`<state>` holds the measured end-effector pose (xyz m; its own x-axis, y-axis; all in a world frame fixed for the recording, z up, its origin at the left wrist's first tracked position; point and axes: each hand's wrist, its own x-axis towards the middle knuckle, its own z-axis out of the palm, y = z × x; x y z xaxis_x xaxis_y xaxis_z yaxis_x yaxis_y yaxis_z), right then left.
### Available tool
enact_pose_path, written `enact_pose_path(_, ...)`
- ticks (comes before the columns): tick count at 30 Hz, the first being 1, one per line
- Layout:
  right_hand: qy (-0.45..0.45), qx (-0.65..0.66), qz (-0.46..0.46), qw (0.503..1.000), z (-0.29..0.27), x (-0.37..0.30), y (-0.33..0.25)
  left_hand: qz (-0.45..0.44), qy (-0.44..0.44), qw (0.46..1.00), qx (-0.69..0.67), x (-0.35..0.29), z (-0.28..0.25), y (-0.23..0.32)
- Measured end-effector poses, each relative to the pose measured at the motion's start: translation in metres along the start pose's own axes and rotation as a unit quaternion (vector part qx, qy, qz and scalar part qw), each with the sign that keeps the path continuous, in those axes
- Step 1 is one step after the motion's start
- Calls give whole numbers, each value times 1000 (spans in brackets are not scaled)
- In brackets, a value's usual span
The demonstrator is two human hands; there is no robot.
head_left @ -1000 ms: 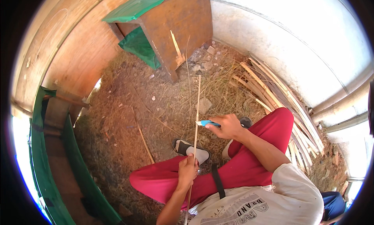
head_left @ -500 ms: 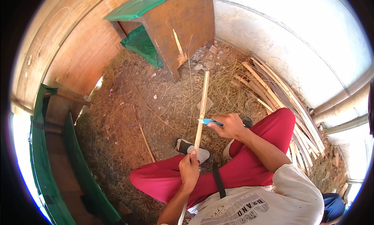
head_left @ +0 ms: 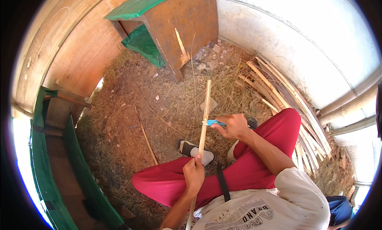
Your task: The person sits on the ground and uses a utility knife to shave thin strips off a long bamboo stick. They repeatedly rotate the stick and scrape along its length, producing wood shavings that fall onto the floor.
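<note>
Pale split wood: one long strip point(head_left: 206, 104), held aslant above the lap of a seated person in red trousers point(head_left: 274, 134) and a light printed shirt point(head_left: 290, 196). Strip taken as landmark for all places below.

Left hand point(head_left: 193, 174): closed on the lower part of the strip, thumb lying along its upper face. The near end runs on beneath that hand, beside the forearm. Right hand point(head_left: 234, 126): to the right of the strip, fingers curled round the blue handle of a knife point(head_left: 216, 123). Blade meets the strip about midway along the stretch beyond the left hand; a small nick or raised shaving seems to show there, too fine to be sure.

Around the strip: a sandal point(head_left: 185, 148) on a socked foot, close by, below and partly behind. Right, well apart, a heap of similar strips point(head_left: 287, 96) along a white wall point(head_left: 294, 39). Left, a thin stick point(head_left: 147, 140) on dry, straw-littered ground point(head_left: 115, 114). Beyond the far end, a brown wooden desk point(head_left: 189, 17) with a green cover point(head_left: 139, 7).
</note>
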<state>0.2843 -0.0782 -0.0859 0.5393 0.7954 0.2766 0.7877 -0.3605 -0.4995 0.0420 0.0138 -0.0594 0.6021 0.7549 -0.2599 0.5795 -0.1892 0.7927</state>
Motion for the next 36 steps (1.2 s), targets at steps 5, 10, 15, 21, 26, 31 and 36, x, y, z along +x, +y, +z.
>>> enact_pose_path(5, 19, 9, 6, 1000, 11, 0, 6, -18, -11, 1000, 8, 4, -2, 11)
enact_pose_path(10, 22, -2, 21, 1000, 12, 5, 8, 42, 16, 997, 70, 14, 2, 0)
enact_pose_path(15, 26, -7, 22, 999, 14, 3, 16, -158, -95, 974, -131, 10, -7, 7)
enact_pose_path(21, 78, 66, 277, 955, -45, 36, 45, -120, -16, 992, -38, -19, -40, -19)
enact_pose_path(26, 33, 118, 213, 969, -16, 12, 13, 48, 38, 995, 74, -12, -37, 5)
enact_pose_path(31, 24, 246, 200, 948, -23, 13, 3, 97, 67, 987, 108, -9, -35, 7)
enact_pose_path(36, 54, 434, 239, 867, -4, 16, 15, 78, 54, 985, 144, -16, -29, 6)
